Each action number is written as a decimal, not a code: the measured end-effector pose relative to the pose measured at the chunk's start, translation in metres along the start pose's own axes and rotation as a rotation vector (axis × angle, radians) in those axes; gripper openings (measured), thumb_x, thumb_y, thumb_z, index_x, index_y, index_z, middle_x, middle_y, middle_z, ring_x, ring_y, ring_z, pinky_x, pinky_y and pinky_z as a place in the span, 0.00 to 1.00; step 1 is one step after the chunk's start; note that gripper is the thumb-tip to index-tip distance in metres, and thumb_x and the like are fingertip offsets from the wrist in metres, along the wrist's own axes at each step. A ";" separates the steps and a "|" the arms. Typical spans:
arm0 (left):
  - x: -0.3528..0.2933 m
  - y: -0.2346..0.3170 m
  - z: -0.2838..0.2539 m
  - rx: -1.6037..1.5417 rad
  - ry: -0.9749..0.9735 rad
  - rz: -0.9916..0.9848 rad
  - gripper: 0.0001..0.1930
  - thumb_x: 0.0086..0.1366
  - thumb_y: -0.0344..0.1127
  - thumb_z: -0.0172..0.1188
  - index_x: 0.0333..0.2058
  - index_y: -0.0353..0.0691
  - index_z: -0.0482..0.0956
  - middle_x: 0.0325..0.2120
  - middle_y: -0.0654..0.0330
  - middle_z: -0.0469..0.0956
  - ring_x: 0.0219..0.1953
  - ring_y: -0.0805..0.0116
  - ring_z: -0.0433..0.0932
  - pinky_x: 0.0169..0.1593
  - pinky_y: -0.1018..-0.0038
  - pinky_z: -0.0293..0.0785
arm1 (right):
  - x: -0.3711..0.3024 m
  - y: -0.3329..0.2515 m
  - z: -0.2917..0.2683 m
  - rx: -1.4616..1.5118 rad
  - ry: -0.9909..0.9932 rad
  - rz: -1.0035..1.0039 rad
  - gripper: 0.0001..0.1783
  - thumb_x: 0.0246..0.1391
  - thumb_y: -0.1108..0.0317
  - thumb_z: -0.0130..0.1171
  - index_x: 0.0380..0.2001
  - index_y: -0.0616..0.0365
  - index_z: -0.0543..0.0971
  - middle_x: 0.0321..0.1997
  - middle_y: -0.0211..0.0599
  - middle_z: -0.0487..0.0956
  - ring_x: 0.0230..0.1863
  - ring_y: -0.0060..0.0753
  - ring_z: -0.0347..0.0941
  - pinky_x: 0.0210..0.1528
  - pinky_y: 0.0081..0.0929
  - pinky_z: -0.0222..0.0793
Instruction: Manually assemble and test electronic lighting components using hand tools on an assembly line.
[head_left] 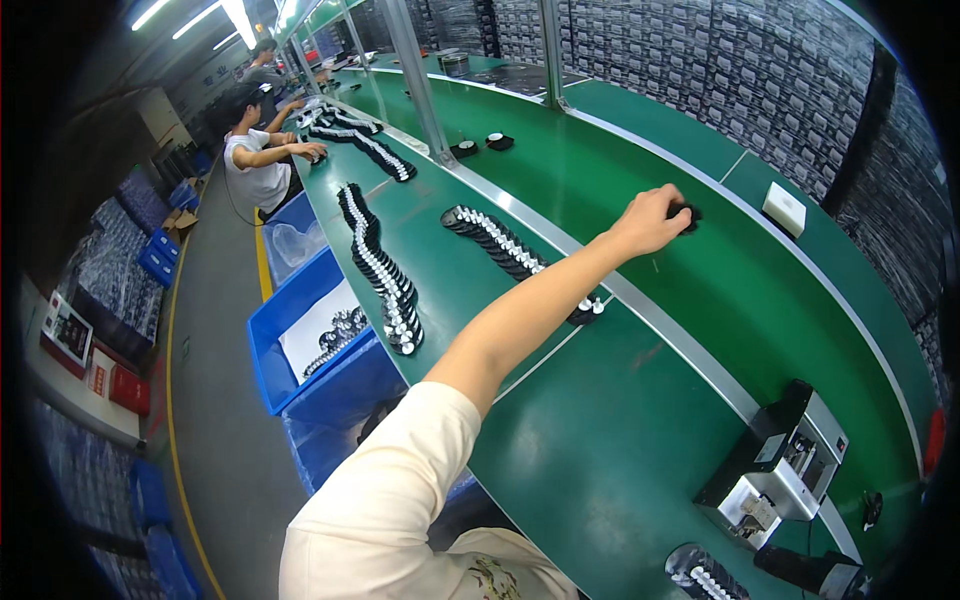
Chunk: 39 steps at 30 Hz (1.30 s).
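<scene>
My left arm stretches across the workbench [560, 430] to the green conveyor belt [720, 320]. Over the belt, the fingers of my left hand [650, 220] are closed around a small black part [688, 213], partly hidden and blurred. Below my forearm, a row of overlapping black round parts with white centres [490, 240] lies on the bench. Another such row [370, 255] runs along the bench's left side. A few more of these parts [700, 572] are at the bottom right. My right hand is out of view.
A black and silver bench machine [790, 460] stands at the right. Beyond the belt sits a white box [785, 208]. Blue bins [262, 345] line the bench's left edge. A metal post [415, 80] rises beside the belt. Co-workers [258, 150] sit farther along.
</scene>
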<state>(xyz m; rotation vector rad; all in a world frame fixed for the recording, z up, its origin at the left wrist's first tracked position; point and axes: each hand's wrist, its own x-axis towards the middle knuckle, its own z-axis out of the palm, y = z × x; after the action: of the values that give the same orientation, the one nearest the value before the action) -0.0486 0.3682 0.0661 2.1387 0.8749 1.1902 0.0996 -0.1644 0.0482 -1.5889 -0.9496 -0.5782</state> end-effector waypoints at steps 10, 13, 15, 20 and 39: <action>-0.181 0.145 0.013 -0.200 -0.472 0.211 0.16 0.67 0.40 0.53 0.49 0.37 0.74 0.39 0.49 0.78 0.41 0.55 0.78 0.46 0.64 0.72 | 0.067 0.058 -0.006 0.275 -0.128 0.030 0.51 0.43 0.41 0.67 0.59 0.68 0.61 0.55 0.51 0.70 0.50 0.38 0.71 0.53 0.34 0.67; -0.240 0.133 0.043 -0.141 -0.505 0.149 0.17 0.68 0.42 0.53 0.50 0.40 0.74 0.34 0.53 0.77 0.39 0.57 0.75 0.48 0.64 0.66 | 0.072 0.045 -0.002 0.383 -0.307 0.138 0.55 0.45 0.38 0.65 0.65 0.63 0.56 0.64 0.48 0.65 0.53 0.32 0.70 0.59 0.30 0.62; -0.265 0.124 0.053 -0.060 -0.492 0.148 0.16 0.67 0.41 0.54 0.50 0.41 0.75 0.33 0.55 0.76 0.39 0.59 0.74 0.50 0.64 0.63 | 0.077 0.038 0.007 0.356 -0.345 0.246 0.66 0.35 0.30 0.68 0.65 0.67 0.55 0.60 0.48 0.68 0.48 0.33 0.73 0.51 0.28 0.69; -0.267 0.126 0.055 -0.004 -0.408 0.226 0.16 0.61 0.36 0.60 0.46 0.37 0.76 0.39 0.53 0.75 0.44 0.54 0.71 0.48 0.63 0.67 | 0.079 0.036 0.017 0.559 -0.385 0.310 0.52 0.48 0.43 0.66 0.64 0.67 0.55 0.55 0.51 0.72 0.38 0.30 0.75 0.41 0.25 0.71; -0.293 0.182 0.107 -0.492 -0.888 0.481 0.16 0.48 0.22 0.63 0.38 0.42 0.81 0.44 0.56 0.70 0.55 0.51 0.71 0.54 0.59 0.71 | 0.079 0.056 -0.022 0.611 -0.295 0.244 0.42 0.55 0.45 0.59 0.60 0.67 0.60 0.40 0.45 0.75 0.33 0.34 0.73 0.40 0.37 0.68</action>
<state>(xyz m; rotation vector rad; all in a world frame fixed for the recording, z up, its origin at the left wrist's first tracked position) -0.0220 0.0159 -0.0080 2.1492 -0.3025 0.4361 0.1920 -0.1667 0.0840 -1.2173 -1.0062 0.1236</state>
